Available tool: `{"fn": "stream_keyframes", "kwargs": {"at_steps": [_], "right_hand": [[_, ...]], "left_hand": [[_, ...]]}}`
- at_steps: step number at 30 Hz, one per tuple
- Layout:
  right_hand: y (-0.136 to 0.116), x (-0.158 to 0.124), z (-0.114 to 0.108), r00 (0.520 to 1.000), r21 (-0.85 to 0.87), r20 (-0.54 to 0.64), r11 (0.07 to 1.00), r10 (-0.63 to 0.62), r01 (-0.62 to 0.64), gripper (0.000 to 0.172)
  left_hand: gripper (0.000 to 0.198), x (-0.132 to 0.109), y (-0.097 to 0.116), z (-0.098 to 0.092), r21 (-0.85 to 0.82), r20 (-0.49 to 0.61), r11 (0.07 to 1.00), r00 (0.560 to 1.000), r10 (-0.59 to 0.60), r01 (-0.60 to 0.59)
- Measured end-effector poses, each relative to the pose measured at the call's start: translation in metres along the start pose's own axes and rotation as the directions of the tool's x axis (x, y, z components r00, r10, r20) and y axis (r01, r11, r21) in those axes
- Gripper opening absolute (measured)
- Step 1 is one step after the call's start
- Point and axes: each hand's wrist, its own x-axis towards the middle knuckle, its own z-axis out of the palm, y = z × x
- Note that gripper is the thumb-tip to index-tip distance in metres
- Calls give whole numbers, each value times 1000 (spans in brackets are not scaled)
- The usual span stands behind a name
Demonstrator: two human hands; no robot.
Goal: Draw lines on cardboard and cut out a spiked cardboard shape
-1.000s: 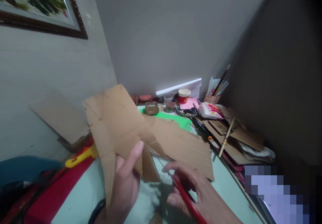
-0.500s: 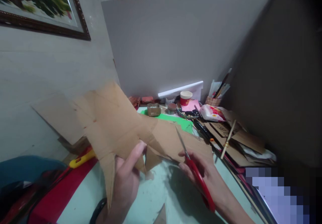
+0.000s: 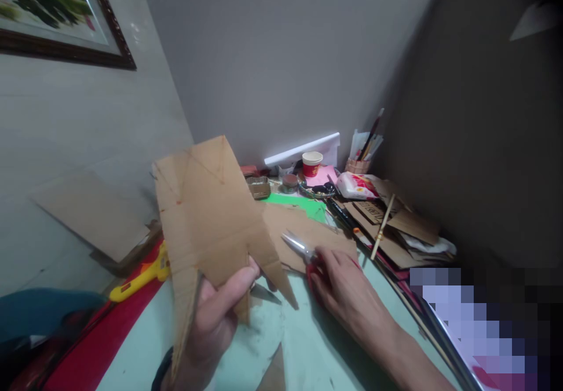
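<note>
A piece of brown cardboard with pointed strips along its lower edge is pinched in my left hand, thumb on its near face. Pencil-like zigzag lines show near its top. My right hand is palm down and closed around the red handles of a pair of scissors. Their metal blades point up and left, over a flat cardboard sheet behind. The fingertips of my right hand are partly hidden. A small cardboard scrap lies on the pale green table at the front.
A yellow-handled cutter lies at left on red material. Toward the back stand a red paper cup, a brush holder and a small brown box. Cardboard pieces and a thin stick lie at right.
My right hand has turned palm down, and the scissors have tipped lower and leftward over the sheet. The cardboard in my left hand has turned more upright. The view has shifted slightly.
</note>
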Motion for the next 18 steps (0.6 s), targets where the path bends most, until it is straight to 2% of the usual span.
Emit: {"fn": "stream_keyframes", "kwargs": {"at_steps": [6,10,12,15,18], "right_hand": [[1,1,8,999,-202,-44,979,-22,13,19],[-5,-4,5,994,-280,-90,959,-56,29,26],[-9,-12,4,990,-291,-102,954,-102,68,29],[-19,-32,4,977,-275,-75,946,-200,172,37],[-33,-58,5,965,-230,-30,941,-262,248,31]], "left_hand": [[19,-2,3,-1,-83,39,995,998,-57,60],[9,-1,7,0,-42,227,986,962,-150,164],[12,0,9,2,-12,287,985,944,-162,172],[15,5,11,4,-11,253,991,959,-130,137],[16,11,11,5,-15,207,991,970,-126,132]]}}
